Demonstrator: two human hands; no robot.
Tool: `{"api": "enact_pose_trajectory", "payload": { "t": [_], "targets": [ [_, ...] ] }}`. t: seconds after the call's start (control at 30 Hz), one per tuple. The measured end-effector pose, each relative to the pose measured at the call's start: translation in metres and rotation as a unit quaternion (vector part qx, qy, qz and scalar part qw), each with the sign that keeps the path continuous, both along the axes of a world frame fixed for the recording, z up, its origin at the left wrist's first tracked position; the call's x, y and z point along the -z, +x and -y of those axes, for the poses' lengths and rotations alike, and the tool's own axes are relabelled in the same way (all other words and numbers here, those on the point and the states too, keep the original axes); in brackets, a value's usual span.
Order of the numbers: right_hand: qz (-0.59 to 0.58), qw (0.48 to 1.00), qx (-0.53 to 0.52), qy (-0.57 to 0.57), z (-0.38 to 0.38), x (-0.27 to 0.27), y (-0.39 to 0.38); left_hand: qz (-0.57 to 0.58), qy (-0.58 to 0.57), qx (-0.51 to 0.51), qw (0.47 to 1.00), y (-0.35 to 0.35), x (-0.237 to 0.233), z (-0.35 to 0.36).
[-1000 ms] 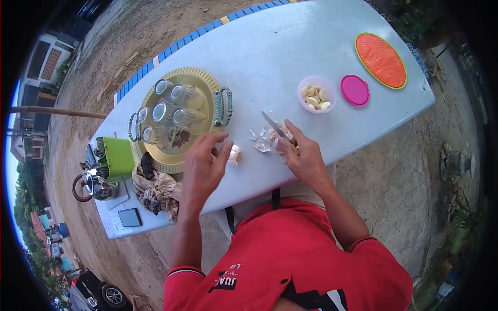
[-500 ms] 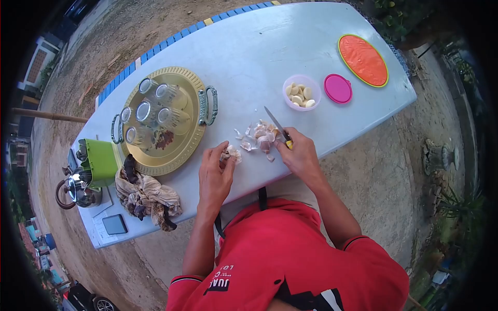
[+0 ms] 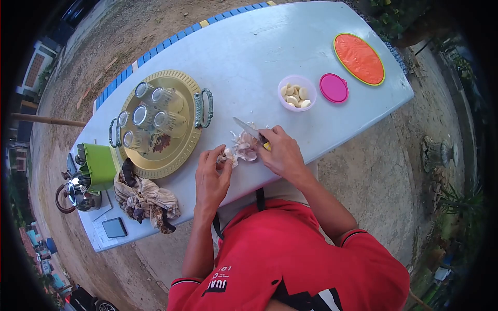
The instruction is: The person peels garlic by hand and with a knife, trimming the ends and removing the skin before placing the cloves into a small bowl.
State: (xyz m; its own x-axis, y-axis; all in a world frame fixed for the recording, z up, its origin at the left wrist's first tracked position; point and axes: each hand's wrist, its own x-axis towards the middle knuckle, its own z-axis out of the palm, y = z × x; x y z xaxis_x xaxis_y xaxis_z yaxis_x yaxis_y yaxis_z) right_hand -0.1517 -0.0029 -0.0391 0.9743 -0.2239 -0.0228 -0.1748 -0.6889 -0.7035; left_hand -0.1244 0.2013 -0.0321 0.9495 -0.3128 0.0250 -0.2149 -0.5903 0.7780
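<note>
My left hand (image 3: 211,173) is closed around a piece of garlic (image 3: 230,157) at the near side of the table, its fingers hiding part of it. My right hand (image 3: 284,154) grips a small knife (image 3: 246,127) with a yellow and black handle, the blade pointing away and to the left. Between the hands lies a heap of garlic skins (image 3: 246,149), with the right fingers and the knife right against it. Beyond them stands a pale pink bowl (image 3: 280,93) of peeled garlic cloves (image 3: 294,96).
A pink round lid (image 3: 333,88) and an orange oval mat (image 3: 359,59) lie at right. Glasses stand upside down on a gold tray (image 3: 182,146). A crumpled cloth (image 3: 150,196), phone (image 3: 114,227), green container (image 3: 100,166) and kettle (image 3: 83,193) are at left on the table (image 3: 244,62).
My right hand has moved left with the knife, and the garlic skins are now bunched closer to my left hand. The left hand keeps its hold on the garlic.
</note>
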Motion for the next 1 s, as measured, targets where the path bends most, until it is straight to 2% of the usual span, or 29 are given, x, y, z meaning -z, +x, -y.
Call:
{"api": "enact_pose_trajectory", "payload": {
  "t": [0.2,0.4,0.53,0.6,0.77,0.83,0.9,1.0],
  "targets": [
    [-0.016,0.999,0.009,-0.028,0.007,0.014,0.002,-0.008,0.006,-0.005,1.000,-0.001,-0.001,-0.004],
    [-0.025,0.999,0.026,-0.035,0.029,0.004,-0.004,0.000,-0.014,-0.023,1.000,-0.004,0.004,-0.003],
    [0.064,0.995,0.073,-0.015,0.034,0.003,-0.010,0.049,-0.067,-0.048,0.995,0.000,0.017,-0.004],
    [0.053,0.994,0.064,-0.065,0.036,0.003,-0.008,-0.002,-0.140,-0.070,0.988,0.002,0.013,-0.005],
    [0.015,0.985,0.025,-0.173,0.044,0.002,-0.006,-0.104,-0.232,-0.066,0.965,0.002,0.003,-0.004],
    [0.039,0.980,0.013,-0.193,0.049,0.004,-0.004,-0.121,-0.250,-0.072,0.958,0.004,0.001,0.000],
    [0.036,0.974,0.014,-0.221,0.047,0.002,-0.004,-0.192,-0.319,-0.059,0.926,0.003,0.002,0.002],
    [0.048,0.970,0.014,-0.237,0.051,0.008,-0.004,-0.208,-0.334,-0.041,0.918,0.002,0.001,0.005]
  ]
}}
